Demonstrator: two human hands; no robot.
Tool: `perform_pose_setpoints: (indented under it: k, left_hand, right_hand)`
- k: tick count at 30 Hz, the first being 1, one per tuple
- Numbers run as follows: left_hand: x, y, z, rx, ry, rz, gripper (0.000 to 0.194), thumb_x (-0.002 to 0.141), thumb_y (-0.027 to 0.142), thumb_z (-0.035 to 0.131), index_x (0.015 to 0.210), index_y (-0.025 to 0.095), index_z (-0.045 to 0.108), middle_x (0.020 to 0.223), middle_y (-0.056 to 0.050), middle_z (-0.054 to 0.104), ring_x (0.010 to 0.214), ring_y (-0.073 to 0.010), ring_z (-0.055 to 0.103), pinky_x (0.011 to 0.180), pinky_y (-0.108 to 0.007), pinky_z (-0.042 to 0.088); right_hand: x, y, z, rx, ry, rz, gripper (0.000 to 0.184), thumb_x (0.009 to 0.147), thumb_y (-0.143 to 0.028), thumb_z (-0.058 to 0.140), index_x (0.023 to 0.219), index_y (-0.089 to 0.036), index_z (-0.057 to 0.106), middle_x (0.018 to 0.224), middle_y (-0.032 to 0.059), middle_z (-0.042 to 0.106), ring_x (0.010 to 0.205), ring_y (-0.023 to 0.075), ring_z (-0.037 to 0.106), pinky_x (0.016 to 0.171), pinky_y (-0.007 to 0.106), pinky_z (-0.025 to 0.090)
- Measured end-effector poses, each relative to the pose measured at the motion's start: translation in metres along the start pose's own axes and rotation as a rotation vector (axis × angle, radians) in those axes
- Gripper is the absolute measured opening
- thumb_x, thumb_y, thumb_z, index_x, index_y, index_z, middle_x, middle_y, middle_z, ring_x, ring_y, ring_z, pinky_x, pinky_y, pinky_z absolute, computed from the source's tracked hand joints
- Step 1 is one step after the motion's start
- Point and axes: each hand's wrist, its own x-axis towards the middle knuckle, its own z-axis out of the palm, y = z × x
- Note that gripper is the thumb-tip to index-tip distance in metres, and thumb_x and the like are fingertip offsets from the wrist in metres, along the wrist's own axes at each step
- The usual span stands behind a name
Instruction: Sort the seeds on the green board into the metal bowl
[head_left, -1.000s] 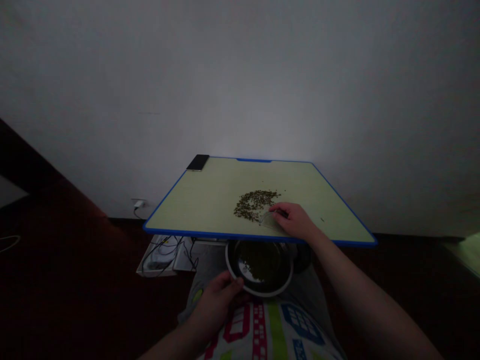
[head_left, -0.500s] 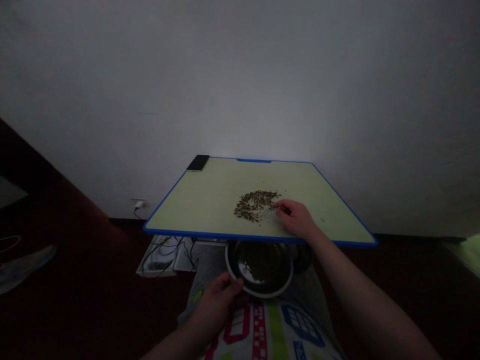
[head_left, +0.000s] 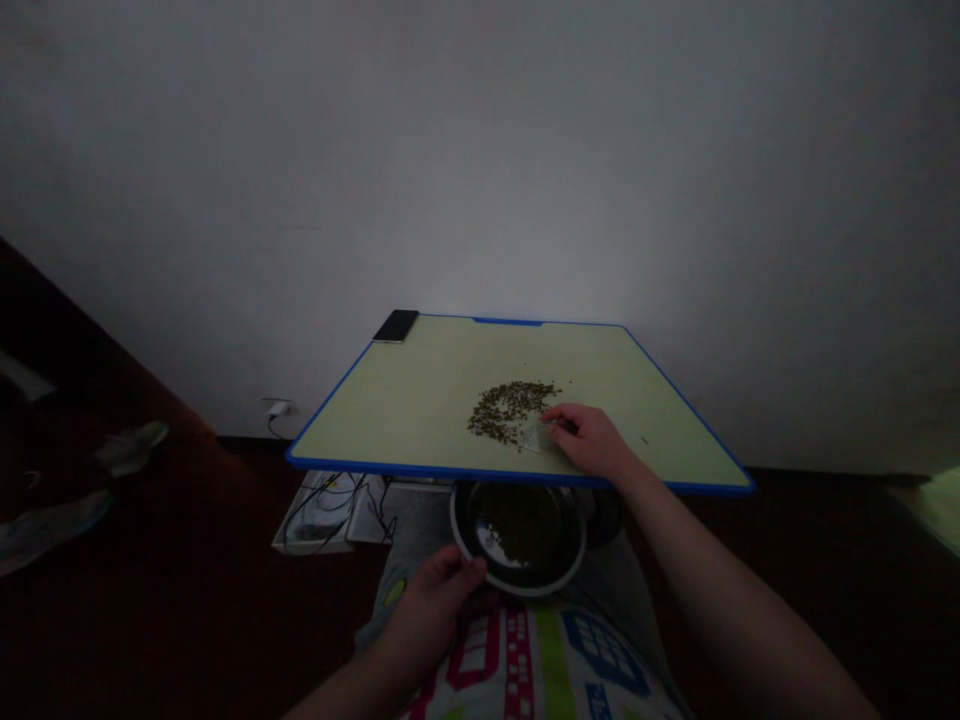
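My right hand (head_left: pixel 589 437) rests low over the pale tabletop (head_left: pixel 405 400), its fingers pinching a thin, clear, triangular plastic piece (head_left: pixel 533 437). That piece is at the near right edge of a loose patch of small brown grains (head_left: pixel 495 412), whose exact kind I cannot make out. Below the table's front edge, a round metal bowl (head_left: pixel 551 588) sits on my lap with a dark greenish-brown mass of small bits inside. My left hand (head_left: pixel 435 600) grips the bowl's near left rim between thumb and fingers. The table edge hides the bowl's far side.
A black phone (head_left: pixel 396 326) lies at the table's far left corner. A white box (head_left: pixel 315 520) with dark cables is under the table's left side. A plug (head_left: pixel 279 409) sits in the wall. Another person's shoes (head_left: pixel 56 530) show at far left.
The clear plastic piece has tilted and now shows a paler, flatter face; my right hand has barely shifted. At far left, a second shoe has come into sight. My left hand and bowl are unchanged.
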Motion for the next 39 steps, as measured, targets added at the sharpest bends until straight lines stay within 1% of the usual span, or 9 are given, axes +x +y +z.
perform_pose_setpoints:
  k: [6,11,15,19,24,29,33,36,39]
  left_hand:
    - [0.0007,0.0004,0.0008,0.009,0.002,0.012,0.041,0.051,0.041,0.089,0.077,0.014,0.072,0.081,-0.011,0.078,0.078,-0.0244,0.073,0.076,-0.034,0.055]
    - [-0.0019,0.0028,0.0029,-0.003,0.001,0.006,0.042,0.048,0.043,0.09,0.074,0.015,0.073,0.079,-0.009,0.079,0.076,-0.0224,0.073,0.072,-0.029,0.055]
    - [-0.0013,0.0016,0.0015,0.001,0.012,0.005,0.042,0.049,0.042,0.09,0.076,0.015,0.073,0.081,-0.009,0.079,0.076,-0.0222,0.073,0.074,-0.03,0.055]
    - [-0.0001,-0.0003,-0.0001,0.012,0.008,0.009,0.042,0.051,0.042,0.089,0.078,0.014,0.073,0.082,-0.01,0.079,0.076,-0.0216,0.073,0.075,-0.03,0.055]
    - [-0.001,-0.0011,-0.0001,-0.011,-0.007,-0.001,0.042,0.053,0.041,0.089,0.081,0.015,0.073,0.083,-0.009,0.079,0.078,-0.0214,0.073,0.075,-0.03,0.055]
    - [-0.0011,0.0006,0.0007,-0.003,0.01,-0.003,0.042,0.049,0.042,0.09,0.077,0.015,0.073,0.08,-0.007,0.079,0.075,-0.0195,0.073,0.072,-0.027,0.056]
    - [-0.0008,0.0024,0.0016,-0.007,0.002,-0.003,0.042,0.048,0.042,0.09,0.075,0.015,0.073,0.079,-0.007,0.079,0.075,-0.02,0.073,0.072,-0.028,0.056]
    - [-0.0011,0.0027,0.0021,-0.015,0.024,-0.013,0.043,0.045,0.042,0.091,0.073,0.015,0.073,0.077,-0.006,0.079,0.072,-0.019,0.072,0.07,-0.027,0.056]
    - [-0.0014,0.0015,0.0016,-0.016,0.032,-0.011,0.042,0.045,0.042,0.091,0.072,0.015,0.073,0.076,-0.006,0.078,0.072,-0.0184,0.072,0.071,-0.027,0.056]
  right_hand:
    - [-0.0002,-0.0003,0.0005,-0.008,0.007,-0.024,0.026,0.08,-0.024,0.054,0.096,-0.016,0.072,0.071,0.0031,0.068,0.061,0.0138,0.056,0.06,0.025,0.041]
    - [0.0006,0.0008,0.0016,-0.019,-0.007,-0.022,0.026,0.082,-0.025,0.054,0.098,-0.017,0.072,0.077,0.0046,0.07,0.064,0.0149,0.058,0.061,0.026,0.042]
    - [0.0012,0.0014,0.0025,-0.012,-0.007,-0.035,0.026,0.082,-0.024,0.055,0.101,-0.017,0.072,0.084,0.0055,0.072,0.068,0.0153,0.06,0.064,0.026,0.043]
    - [0.0011,0.0012,0.0026,-0.003,-0.021,-0.031,0.027,0.083,-0.023,0.054,0.103,-0.016,0.072,0.085,0.0058,0.072,0.067,0.0148,0.059,0.063,0.026,0.043]
    - [0.0013,0.0012,0.0032,-0.014,-0.01,-0.023,0.026,0.083,-0.022,0.055,0.102,-0.018,0.072,0.089,0.0065,0.073,0.071,0.0156,0.06,0.068,0.028,0.044]
    - [0.0022,0.0002,0.0033,-0.021,-0.007,-0.035,0.027,0.083,-0.021,0.054,0.103,-0.016,0.071,0.091,0.0076,0.073,0.076,0.0165,0.061,0.072,0.029,0.045]
    - [0.0019,-0.0004,0.0033,-0.018,-0.025,-0.042,0.028,0.084,-0.022,0.054,0.104,-0.015,0.071,0.09,0.0075,0.072,0.074,0.0161,0.061,0.07,0.028,0.044]
    - [0.0018,0.0005,0.0038,-0.006,-0.028,-0.034,0.028,0.084,-0.023,0.054,0.105,-0.016,0.071,0.088,0.0065,0.072,0.071,0.0153,0.06,0.068,0.027,0.044]
    - [0.0025,0.0019,0.0043,-0.004,-0.021,-0.03,0.028,0.084,-0.022,0.054,0.105,-0.016,0.071,0.089,0.0065,0.072,0.07,0.0153,0.06,0.067,0.028,0.045]
